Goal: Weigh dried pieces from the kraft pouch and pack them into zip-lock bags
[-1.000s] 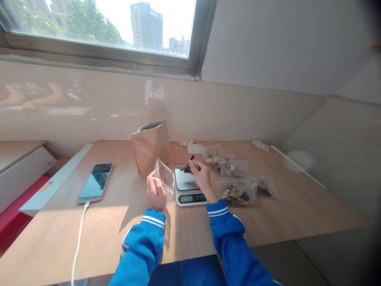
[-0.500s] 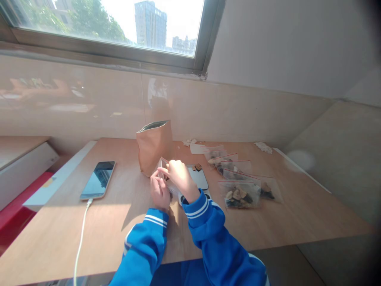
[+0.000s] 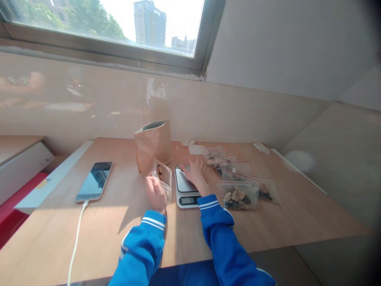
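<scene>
My left hand (image 3: 156,194) grips a small clear zip bag (image 3: 167,186), which is tilted and has a few dried brown slices (image 3: 160,172) inside. To its right lies a white kitchen scale (image 3: 183,182) with a digital display (image 3: 189,200), too small to read. Over the right part of the scale's plate is my right hand (image 3: 196,174), palm down with thumb and fingers apart. It covers the spot where some slices lay on the plate. Behind the zip bag stands a brown paper pouch (image 3: 153,141), its top open.
Several filled zip bags (image 3: 238,195) lie in an overlapping row on the right. A phone (image 3: 95,180) with a white cable (image 3: 77,234) rests on the left. Crumpled tissue (image 3: 261,148) and a white paper piece (image 3: 196,149) lie near the tiled wall.
My right hand has moved from the zip bag's mouth to the right, over the scale. My left hand still holds the bag, now more in view, as is the scale's display.
</scene>
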Demonstrator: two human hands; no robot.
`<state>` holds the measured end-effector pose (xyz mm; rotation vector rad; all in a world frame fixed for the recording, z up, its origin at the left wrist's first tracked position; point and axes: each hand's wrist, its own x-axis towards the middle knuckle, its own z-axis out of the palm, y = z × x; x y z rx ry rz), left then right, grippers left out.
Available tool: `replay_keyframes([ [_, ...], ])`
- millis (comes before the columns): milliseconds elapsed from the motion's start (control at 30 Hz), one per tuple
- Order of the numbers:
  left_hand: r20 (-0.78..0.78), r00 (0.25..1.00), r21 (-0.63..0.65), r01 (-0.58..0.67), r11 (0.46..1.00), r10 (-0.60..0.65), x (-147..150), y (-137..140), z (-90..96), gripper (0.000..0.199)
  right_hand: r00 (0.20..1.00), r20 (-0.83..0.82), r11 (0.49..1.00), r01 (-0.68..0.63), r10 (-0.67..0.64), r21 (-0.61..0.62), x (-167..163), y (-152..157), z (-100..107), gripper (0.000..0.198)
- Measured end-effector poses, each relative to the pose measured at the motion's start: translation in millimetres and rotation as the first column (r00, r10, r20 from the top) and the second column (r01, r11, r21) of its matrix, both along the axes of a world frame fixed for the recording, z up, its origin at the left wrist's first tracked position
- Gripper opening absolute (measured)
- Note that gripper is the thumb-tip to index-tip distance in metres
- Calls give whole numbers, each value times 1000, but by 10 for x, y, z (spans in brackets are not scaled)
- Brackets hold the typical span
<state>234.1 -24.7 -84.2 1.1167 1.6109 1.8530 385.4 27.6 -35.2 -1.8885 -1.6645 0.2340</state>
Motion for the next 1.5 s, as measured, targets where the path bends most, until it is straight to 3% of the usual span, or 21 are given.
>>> replay_keyframes([
  [133,-15,1000,-3,25,1000,-25,0,-7,8,24,994,-44,995,-99,99,3,144,60,-256,40],
  [233,-14,999,-3,29,1000,-29,1,-12,18,24,978,-86,981,-188,191,46,302,48,-275,27],
  [333,-18,999,-1,32,999,-32,3,-17,30,23,959,-145,968,-229,242,100,477,6,-262,27],
  [733,-43,998,21,44,999,-43,-2,-17,45,22,959,-275,979,-9,66,202,641,23,-307,24],
  [833,-48,998,25,49,998,-48,6,-16,55,23,950,-305,974,12,59,227,556,25,-195,26],
  [933,-58,996,25,70,997,-68,22,-19,65,23,927,-345,961,-51,146,271,260,-17,88,28],
  [1067,-80,991,29,107,994,-104,28,-27,66,23,774,-415,875,-382,479,297,-285,-137,537,26],
  [1133,-89,990,34,109,993,-105,18,-31,66,23,737,-383,830,-487,557,270,-389,-185,622,25],
  [1167,-92,991,37,105,994,-101,12,-33,68,23,748,-359,829,-493,559,263,-359,-199,607,25],
  [1233,-93,992,42,90,995,-86,3,-38,75,23,825,-309,875,-400,473,272,-137,-218,468,27],
  [1300,-92,993,43,84,996,-80,4,-43,86,23,932,-242,943,-206,270,261,231,-242,239,31],
  [1367,-90,992,43,91,995,-87,14,-47,94,22,987,-144,986,-46,70,162,615,-288,0,35],
  [1500,-93,990,47,110,993,-105,31,-48,85,22,989,-118,995,-85,91,57,1055,-402,-298,23],
])
